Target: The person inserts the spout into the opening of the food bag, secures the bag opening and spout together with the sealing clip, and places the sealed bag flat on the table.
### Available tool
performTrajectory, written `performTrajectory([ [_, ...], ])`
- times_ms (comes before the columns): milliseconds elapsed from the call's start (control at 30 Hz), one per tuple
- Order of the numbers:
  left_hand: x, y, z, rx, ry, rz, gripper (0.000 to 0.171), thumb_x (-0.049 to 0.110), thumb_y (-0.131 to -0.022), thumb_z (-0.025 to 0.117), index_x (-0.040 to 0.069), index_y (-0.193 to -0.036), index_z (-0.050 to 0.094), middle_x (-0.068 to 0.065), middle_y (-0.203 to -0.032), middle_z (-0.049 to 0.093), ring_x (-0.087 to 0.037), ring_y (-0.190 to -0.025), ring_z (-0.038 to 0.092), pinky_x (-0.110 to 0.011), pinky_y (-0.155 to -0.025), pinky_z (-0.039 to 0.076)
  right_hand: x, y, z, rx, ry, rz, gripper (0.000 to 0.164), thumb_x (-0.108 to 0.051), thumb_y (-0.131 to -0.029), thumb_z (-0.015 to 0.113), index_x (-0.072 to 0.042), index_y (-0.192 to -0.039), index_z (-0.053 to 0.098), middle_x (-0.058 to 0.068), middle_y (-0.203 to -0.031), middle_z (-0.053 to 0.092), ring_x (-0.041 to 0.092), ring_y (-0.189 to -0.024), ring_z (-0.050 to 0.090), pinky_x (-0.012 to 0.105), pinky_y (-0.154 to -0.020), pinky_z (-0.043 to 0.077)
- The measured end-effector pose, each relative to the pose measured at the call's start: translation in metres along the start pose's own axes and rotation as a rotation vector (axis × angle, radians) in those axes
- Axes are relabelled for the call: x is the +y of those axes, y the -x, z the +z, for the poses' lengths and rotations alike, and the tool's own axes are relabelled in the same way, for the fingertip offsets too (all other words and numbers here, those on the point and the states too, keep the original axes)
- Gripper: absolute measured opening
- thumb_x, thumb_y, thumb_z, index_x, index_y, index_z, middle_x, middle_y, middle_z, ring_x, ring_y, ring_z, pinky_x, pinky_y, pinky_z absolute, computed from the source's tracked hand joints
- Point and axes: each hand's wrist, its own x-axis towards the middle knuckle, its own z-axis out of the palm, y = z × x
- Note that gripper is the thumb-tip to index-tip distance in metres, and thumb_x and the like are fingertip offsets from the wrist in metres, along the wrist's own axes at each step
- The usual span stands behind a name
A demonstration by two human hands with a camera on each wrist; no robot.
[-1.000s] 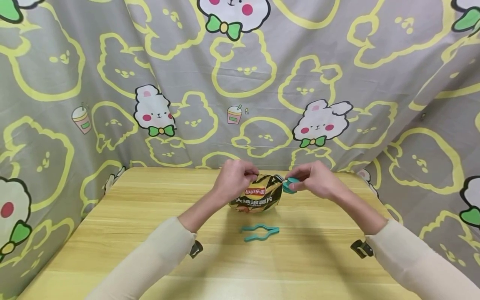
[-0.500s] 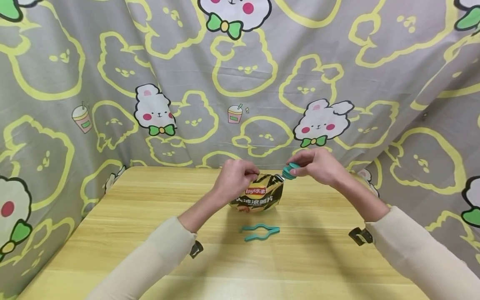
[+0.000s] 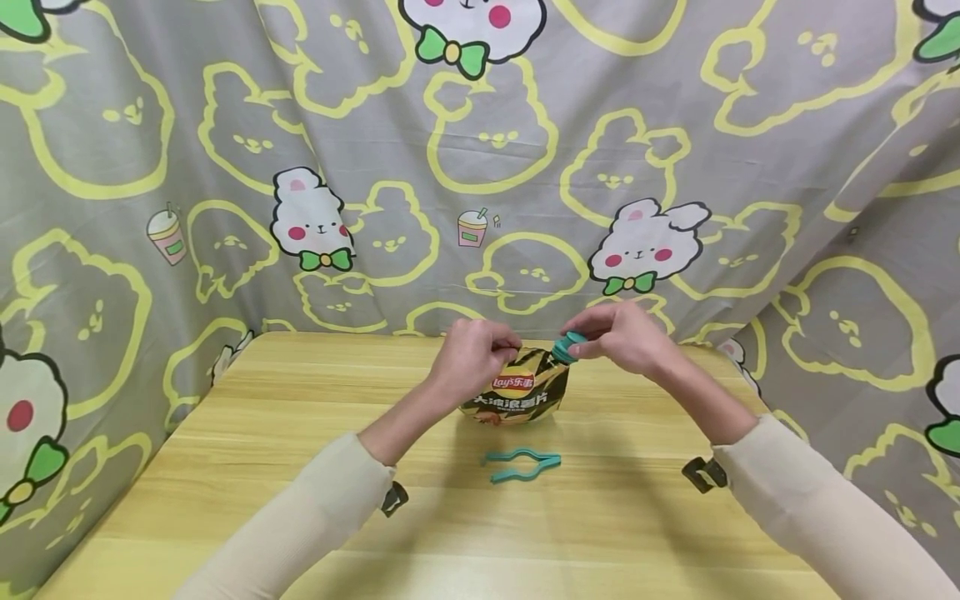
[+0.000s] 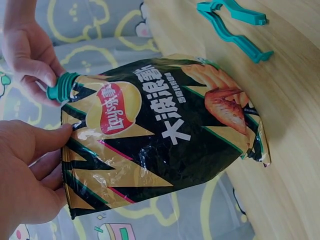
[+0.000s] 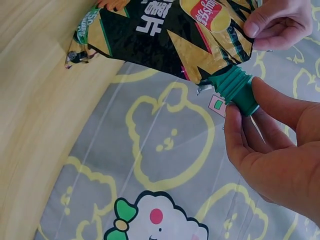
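Note:
A black and gold Lay's chip bag (image 3: pixel 525 396) stands upright on the table. My left hand (image 3: pixel 468 358) pinches its top edge, thumb on the printed front in the left wrist view. With thumb and fingers, my right hand (image 3: pixel 630 337) holds a green threaded spout (image 5: pixel 235 90) at the bag's top right corner. The spout's ribbed end meets the corner; how far the corner goes inside is hidden. In front of the bag, a teal clip (image 3: pixel 522 465) lies on the table, its two arms spread apart.
The light wooden table (image 3: pixel 300 517) carries the bag and the clip. Behind it and on both sides hangs a grey curtain (image 3: pixel 405 142) with cartoon prints, close to the table's back edge.
My right hand has lifted the spout from beside the bag's corner, then brought it left onto the corner. The silvery corner tip is now mostly covered. Left hand, bag and clip stay put.

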Motion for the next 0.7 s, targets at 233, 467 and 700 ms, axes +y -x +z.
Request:
performTrajectory([
  [233, -0.0004, 0.0004, -0.0009, -0.009, -0.008, -0.002, 0.008, 0.002, -0.089, 0.075, 0.007, -0.088, 0.081, -0.003, -0.083, 0.078, -0.015, -0.075, 0.074, -0.029, -0.071, 0.061, 0.0045, -0.0021, 0.0042, -0.017, -0.017, 0.002, 0.028, -0.01, -0.089, 0.077, -0.005, -0.116, 0.074, 0.01, -0.108, 0.077, 0.02, -0.096, 0.073, 0.041, -0.09, 0.058],
  [467, 0.0004, -0.0001, -0.0011, -0.016, -0.014, -0.015, 0.007, 0.002, -0.089, 0.075, 0.005, -0.093, 0.081, -0.005, -0.087, 0.079, -0.017, -0.079, 0.076, -0.03, -0.073, 0.062, 0.0053, -0.0015, 0.0047, -0.017, -0.016, 0.014, 0.027, -0.009, -0.089, 0.077, -0.005, -0.116, 0.075, 0.011, -0.108, 0.077, 0.021, -0.096, 0.072, 0.041, -0.09, 0.058],
  [700, 0.0011, -0.0005, 0.0, -0.019, -0.021, -0.008, 0.009, 0.001, -0.09, 0.074, 0.006, -0.093, 0.081, -0.005, -0.087, 0.079, -0.017, -0.078, 0.076, -0.03, -0.072, 0.061, 0.0067, -0.0011, 0.0054, -0.018, -0.016, 0.005, 0.026, -0.008, -0.088, 0.077, -0.005, -0.115, 0.075, 0.012, -0.108, 0.077, 0.021, -0.095, 0.073, 0.04, -0.088, 0.059],
])
